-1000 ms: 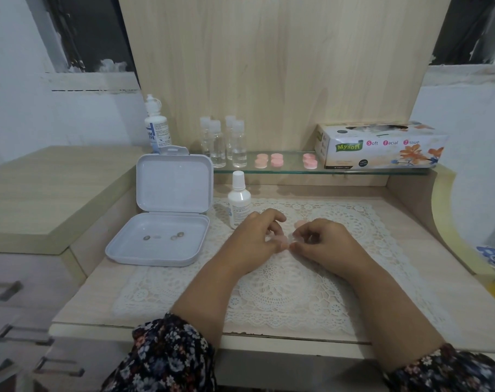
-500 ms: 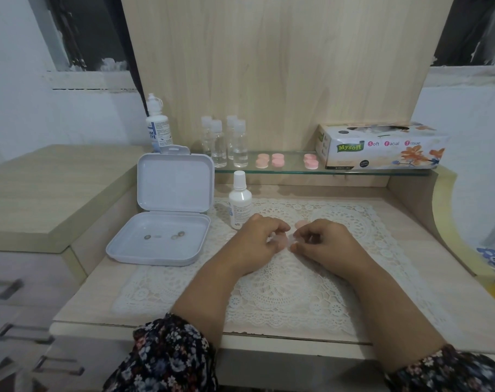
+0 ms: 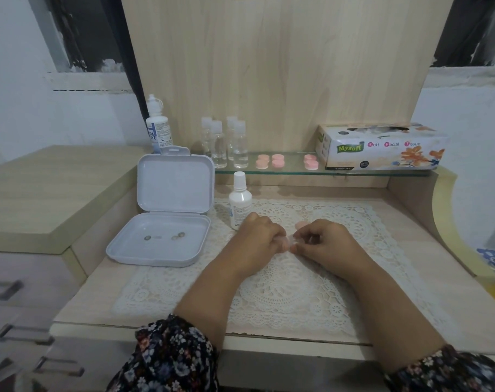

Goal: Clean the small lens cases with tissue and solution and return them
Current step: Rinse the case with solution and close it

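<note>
The tissue box [image 3: 382, 147] at about two o'clock on the glass shelf [image 3: 291, 170] carries "Mysoft" on a green banner, then "Soft Facial Tissue" along its front; the tall bottle [image 3: 158, 131] at eleven o'clock shows large blue letters, partly cut, reading "AM" over "EYE"; print on the small white bottle [image 3: 239, 204] is too fine to read.

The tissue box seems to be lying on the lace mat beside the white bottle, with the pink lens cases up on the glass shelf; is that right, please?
Not quite. The head view shows the tissue box on the glass shelf, right of the pink lens cases, not on the lace mat. The white bottle does stand on the mat.
</note>
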Action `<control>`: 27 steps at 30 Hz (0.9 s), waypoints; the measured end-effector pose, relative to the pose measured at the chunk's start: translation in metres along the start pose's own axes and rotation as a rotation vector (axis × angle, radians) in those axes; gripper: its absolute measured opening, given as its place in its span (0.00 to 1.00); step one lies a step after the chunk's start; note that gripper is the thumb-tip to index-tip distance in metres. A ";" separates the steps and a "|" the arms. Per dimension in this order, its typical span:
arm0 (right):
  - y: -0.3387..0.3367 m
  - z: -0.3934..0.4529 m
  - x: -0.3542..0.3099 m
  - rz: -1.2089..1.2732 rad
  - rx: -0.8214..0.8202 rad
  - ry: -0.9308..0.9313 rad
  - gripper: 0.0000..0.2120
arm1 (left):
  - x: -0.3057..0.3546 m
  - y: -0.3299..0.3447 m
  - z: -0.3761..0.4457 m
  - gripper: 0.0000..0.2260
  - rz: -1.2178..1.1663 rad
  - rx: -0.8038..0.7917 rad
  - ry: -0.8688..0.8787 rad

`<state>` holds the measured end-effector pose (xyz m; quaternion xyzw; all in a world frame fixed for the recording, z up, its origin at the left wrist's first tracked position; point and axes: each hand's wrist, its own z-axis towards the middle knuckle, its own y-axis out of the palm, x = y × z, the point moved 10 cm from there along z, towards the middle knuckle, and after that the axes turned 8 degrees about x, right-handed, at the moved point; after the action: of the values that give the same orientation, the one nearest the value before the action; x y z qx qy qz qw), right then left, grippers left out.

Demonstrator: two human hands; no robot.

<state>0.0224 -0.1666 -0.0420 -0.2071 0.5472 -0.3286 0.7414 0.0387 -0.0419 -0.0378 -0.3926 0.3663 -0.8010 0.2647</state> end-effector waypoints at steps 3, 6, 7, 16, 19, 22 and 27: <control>-0.001 0.000 -0.002 -0.003 0.004 -0.011 0.09 | 0.000 -0.004 0.001 0.10 0.008 0.051 -0.003; -0.002 -0.001 -0.003 -0.002 0.006 -0.016 0.09 | -0.001 -0.007 0.002 0.13 0.023 0.092 -0.010; -0.002 -0.001 -0.003 -0.002 0.005 -0.014 0.09 | -0.003 -0.007 0.002 0.14 0.032 0.099 -0.018; -0.001 0.000 -0.003 0.013 -0.002 -0.008 0.09 | 0.001 -0.004 0.002 0.12 -0.033 0.045 0.007; 0.000 0.001 -0.002 0.018 -0.006 -0.006 0.09 | 0.002 0.000 0.003 0.08 -0.036 0.008 0.043; 0.000 0.001 -0.002 0.015 -0.007 -0.007 0.09 | 0.001 0.004 0.002 0.09 -0.064 -0.040 0.047; 0.001 0.002 0.000 0.013 -0.009 0.000 0.09 | 0.004 0.005 0.001 0.14 -0.088 -0.069 0.069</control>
<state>0.0241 -0.1665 -0.0423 -0.2070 0.5502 -0.3213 0.7425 0.0378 -0.0482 -0.0398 -0.3894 0.3849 -0.8119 0.2027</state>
